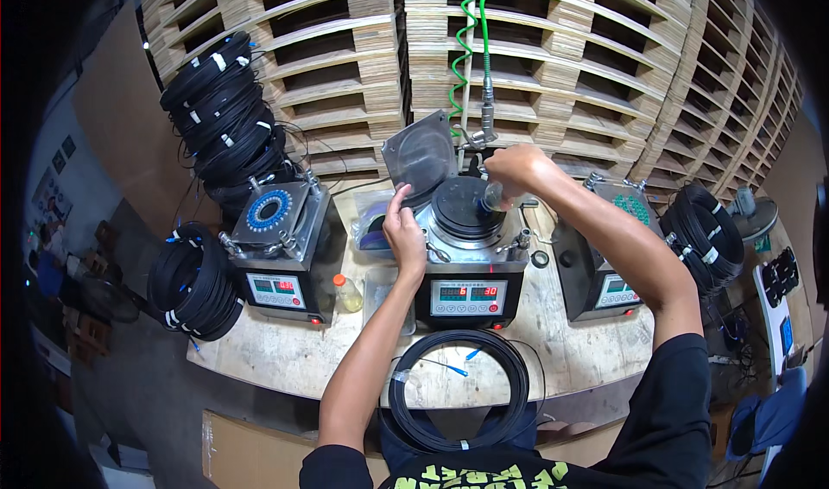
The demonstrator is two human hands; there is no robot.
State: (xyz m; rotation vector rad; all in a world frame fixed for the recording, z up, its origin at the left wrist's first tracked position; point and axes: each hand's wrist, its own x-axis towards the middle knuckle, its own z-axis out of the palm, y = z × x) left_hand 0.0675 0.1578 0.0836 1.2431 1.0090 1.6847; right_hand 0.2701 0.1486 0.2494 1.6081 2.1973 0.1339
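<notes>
Black sleeve [669, 403], flat round dark disc [458, 208]

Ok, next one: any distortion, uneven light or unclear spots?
Head view: the pallets bow and the picture's rim goes black; head view: the table is brightly lit, the floor at left dim; head view: the see-through piece by the right hand is hard to make out.

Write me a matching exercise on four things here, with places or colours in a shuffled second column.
1. Small bottle
2. Green hose
3. Front cable coil
4. Right hand

A. Black, with blue connectors
B. At the middle machine
C. In front of wooden pallets
D. Orange cap

Pairs: 1-D, 2-C, 3-A, 4-B
</notes>
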